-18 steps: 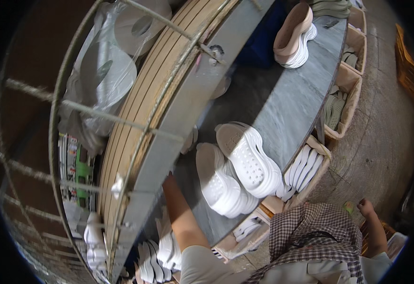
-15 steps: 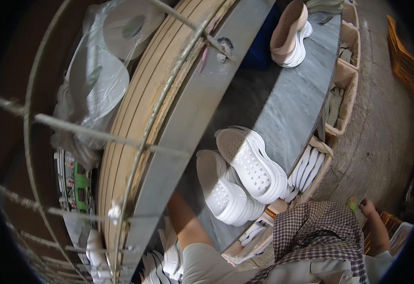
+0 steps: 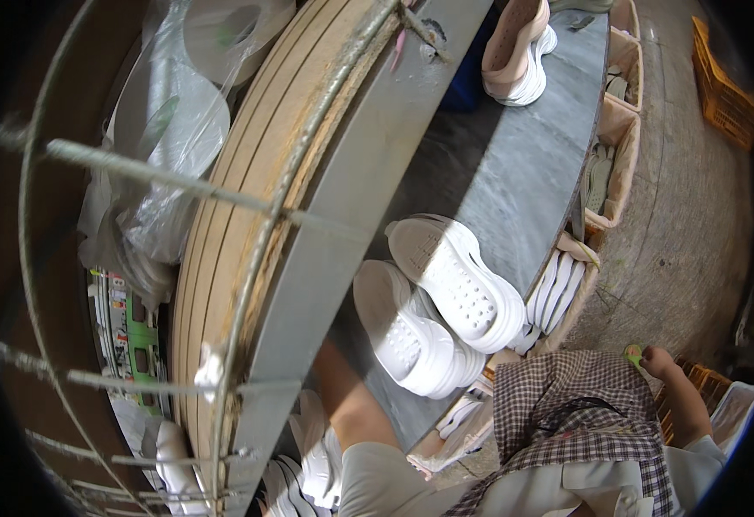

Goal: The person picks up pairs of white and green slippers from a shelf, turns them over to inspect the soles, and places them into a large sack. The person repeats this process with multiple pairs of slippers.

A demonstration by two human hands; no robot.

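My left forearm (image 3: pixel 347 401) reaches up past the table's left side. Its hand is hidden behind the grey metal beam (image 3: pixel 342 189). Nearest to that arm are two stacks of white clog-like shoe soles, the left stack (image 3: pixel 407 345) and the right stack (image 3: pixel 467 289), lying side by side on the grey marbled tabletop (image 3: pixel 523 181). Their upper faces carry small dots. My right hand (image 3: pixel 655 363) hangs low at the right of the checked apron, its fingers curled in, with nothing showing in them. Just beyond it is a small green thing (image 3: pixel 634 353), too small to name.
Wire bars (image 3: pixel 161 177) cross the left side before stacked boards (image 3: pixel 222 233) and plastic-wrapped rolls (image 3: pixel 170 129). Lined baskets (image 3: pixel 621 164) of soles line the table's right edge. A beige shoe (image 3: pixel 513 52) stands at the far end, an orange crate (image 3: pixel 722 86) on the floor.
The whole view has shifted a little, so the table and soles sit slightly higher and further left. My right hand appears closer to the green thing. Both sole stacks stay put on the table.
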